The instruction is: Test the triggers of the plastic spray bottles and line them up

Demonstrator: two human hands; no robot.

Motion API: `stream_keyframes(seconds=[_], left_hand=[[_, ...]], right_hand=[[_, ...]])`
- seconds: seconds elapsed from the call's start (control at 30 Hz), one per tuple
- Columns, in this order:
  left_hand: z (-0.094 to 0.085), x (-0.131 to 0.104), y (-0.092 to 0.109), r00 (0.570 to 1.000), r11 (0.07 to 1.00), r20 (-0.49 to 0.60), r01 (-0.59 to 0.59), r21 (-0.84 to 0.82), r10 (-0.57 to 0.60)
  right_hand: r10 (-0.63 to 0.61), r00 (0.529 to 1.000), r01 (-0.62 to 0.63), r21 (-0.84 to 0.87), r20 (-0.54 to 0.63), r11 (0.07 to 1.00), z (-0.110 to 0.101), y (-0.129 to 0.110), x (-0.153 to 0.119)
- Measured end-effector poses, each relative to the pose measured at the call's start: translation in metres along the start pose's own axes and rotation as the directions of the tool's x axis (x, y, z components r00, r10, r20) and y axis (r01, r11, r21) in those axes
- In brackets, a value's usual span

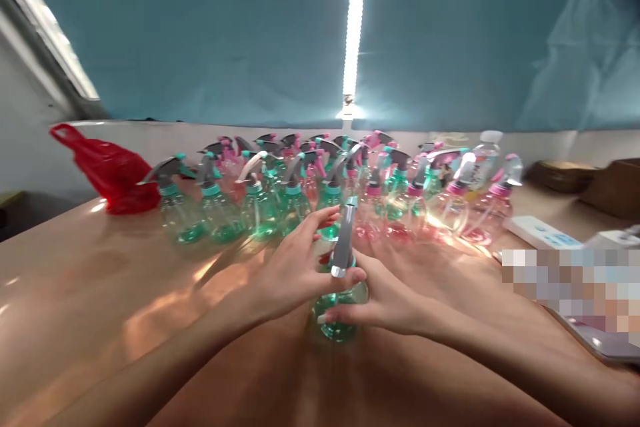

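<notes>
A clear green spray bottle (336, 327) with a grey trigger head (344, 240) stands upright on the table in front of me. My right hand (383, 297) is wrapped round its body, with the thumb across the near side. Around the neck, just under the spray head, my left hand (295, 263) is curled, its thumb across the front and its fingers behind. The bottle's neck and part of its body are hidden by my hands.
Behind stand rows of green spray bottles (220, 213) and pink spray bottles (487, 210). A red plastic bag (117, 173) lies at left. On the right are a white box (543, 233), brown cardboard (613, 187) and a phone-like flat object (595, 340), partly blurred out.
</notes>
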State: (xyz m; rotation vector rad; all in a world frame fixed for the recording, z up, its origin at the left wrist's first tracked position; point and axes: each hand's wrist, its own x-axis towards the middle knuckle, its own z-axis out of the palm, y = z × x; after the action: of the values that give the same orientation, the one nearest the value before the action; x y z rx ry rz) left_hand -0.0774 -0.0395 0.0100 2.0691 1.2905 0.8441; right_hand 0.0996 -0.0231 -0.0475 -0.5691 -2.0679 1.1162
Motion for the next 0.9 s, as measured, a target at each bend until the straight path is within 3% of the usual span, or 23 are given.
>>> stream_keyframes(seconds=[0.1,0.2,0.33,0.47,0.63,0.77,0.9], left_hand=[[0.026,0.022,0.013,0.994,0.992,0.057,-0.085,-0.095,0.091],[0.049,0.033,0.015,0.986,0.969,-0.001,-0.167,-0.18,0.169],[0.065,0.039,0.012,0.991,0.968,-0.079,-0.119,-0.219,0.104],[0.064,0.041,0.013,0.99,0.971,-0.098,-0.117,-0.207,0.098],[0.055,0.046,0.013,0.989,0.965,-0.11,-0.125,-0.229,0.102],[0.046,0.053,0.008,0.986,0.967,-0.149,-0.108,-0.231,0.075],[0.042,0.056,0.007,0.986,0.973,-0.156,-0.084,-0.213,0.051]], right_hand=[[-0.058,0.998,0.056,-0.054,-0.031,0.997,-0.011,-0.001,-0.011],[-0.104,0.992,0.091,-0.182,-0.065,0.979,-0.019,0.002,-0.018],[-0.073,0.993,0.043,-0.303,-0.09,0.952,-0.031,0.014,-0.031],[0.029,0.999,-0.037,-0.298,-0.032,0.954,-0.048,0.035,-0.054],[0.15,0.984,-0.175,-0.432,-0.092,0.885,-0.061,0.058,-0.075],[0.154,0.986,-0.163,-0.606,-0.067,0.778,-0.059,0.066,-0.076],[0.175,0.983,-0.167,-0.658,-0.055,0.734,-0.057,0.067,-0.075]])
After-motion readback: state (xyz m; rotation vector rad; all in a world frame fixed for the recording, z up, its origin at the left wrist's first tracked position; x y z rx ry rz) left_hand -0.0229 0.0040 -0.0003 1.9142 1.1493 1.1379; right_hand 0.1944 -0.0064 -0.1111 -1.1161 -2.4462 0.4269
